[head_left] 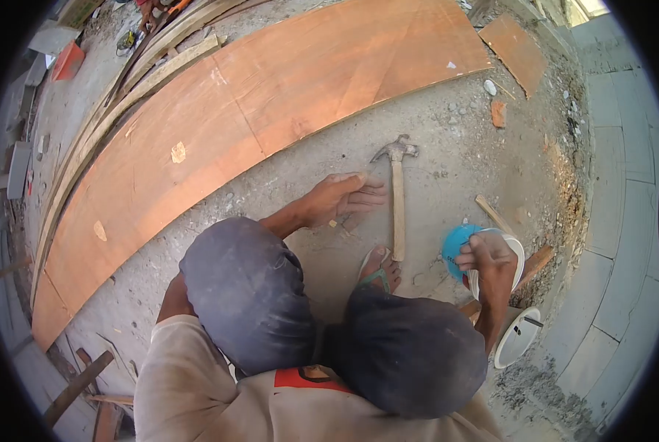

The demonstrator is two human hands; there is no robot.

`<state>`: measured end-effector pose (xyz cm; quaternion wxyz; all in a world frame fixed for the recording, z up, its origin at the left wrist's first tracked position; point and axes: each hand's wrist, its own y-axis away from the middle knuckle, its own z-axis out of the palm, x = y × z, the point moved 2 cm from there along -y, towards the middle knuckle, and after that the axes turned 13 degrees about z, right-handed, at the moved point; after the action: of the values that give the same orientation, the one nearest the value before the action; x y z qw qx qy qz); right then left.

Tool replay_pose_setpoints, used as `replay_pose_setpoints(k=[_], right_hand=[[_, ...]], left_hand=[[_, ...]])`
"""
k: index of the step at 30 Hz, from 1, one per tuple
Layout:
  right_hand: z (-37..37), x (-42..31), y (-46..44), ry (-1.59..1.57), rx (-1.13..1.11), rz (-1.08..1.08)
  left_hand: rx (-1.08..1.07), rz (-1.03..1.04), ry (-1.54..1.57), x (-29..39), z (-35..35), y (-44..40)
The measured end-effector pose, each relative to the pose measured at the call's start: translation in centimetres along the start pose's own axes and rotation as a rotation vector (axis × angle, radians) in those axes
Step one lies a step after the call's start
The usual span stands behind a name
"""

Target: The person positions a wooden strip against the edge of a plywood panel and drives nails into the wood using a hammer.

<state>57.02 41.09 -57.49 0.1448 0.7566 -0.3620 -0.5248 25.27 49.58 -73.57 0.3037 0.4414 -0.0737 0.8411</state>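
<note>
My left hand point(344, 200) hovers over the dusty ground with its fingers stretched out, slightly blurred, and nothing shows in it. Just to its right lies a claw hammer point(398, 195) with a wooden handle, its head pointing away from me. My right hand point(488, 254) is over a round white container point(516, 258) with a bright blue part point(456, 247) at its left side. Its fingers are curled together, and whatever they may hold is hidden. My sandalled foot point(379, 271) is beside the end of the hammer handle.
A long plywood sheet point(270, 110) crosses the ground ahead, with timber strips point(134, 81) along its far side. A white bucket point(517, 339) stands near the block wall point(609, 206) on the right. A stick point(495, 214) and a brick piece point(498, 114) lie nearby.
</note>
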Motion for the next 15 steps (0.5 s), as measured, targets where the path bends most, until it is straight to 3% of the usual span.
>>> replay_pose_setpoints(k=[2,5,6,8,15], right_hand=[[7.1,0.3,-1.2,-0.003,-0.207,-0.036],[15.5,1.1,-2.7,0.137,-0.37,-0.129],[17.1,1.7,-3.3,0.144,-0.385,-0.119],[19.4,1.8,-3.6,0.258,-0.373,-0.482],[21.7,1.9,-3.8,0.276,-0.307,-0.627]], left_hand=[[0.037,-0.111,0.365,-1.3,1.5,0.0],[0.092,-0.126,0.602,-3.2,1.1,0.5],[0.111,-0.127,0.61,-3.7,0.6,0.9],[0.186,-0.111,0.631,-4.2,-0.5,1.4],[0.37,-0.061,0.544,-4.6,-2.1,3.3]])
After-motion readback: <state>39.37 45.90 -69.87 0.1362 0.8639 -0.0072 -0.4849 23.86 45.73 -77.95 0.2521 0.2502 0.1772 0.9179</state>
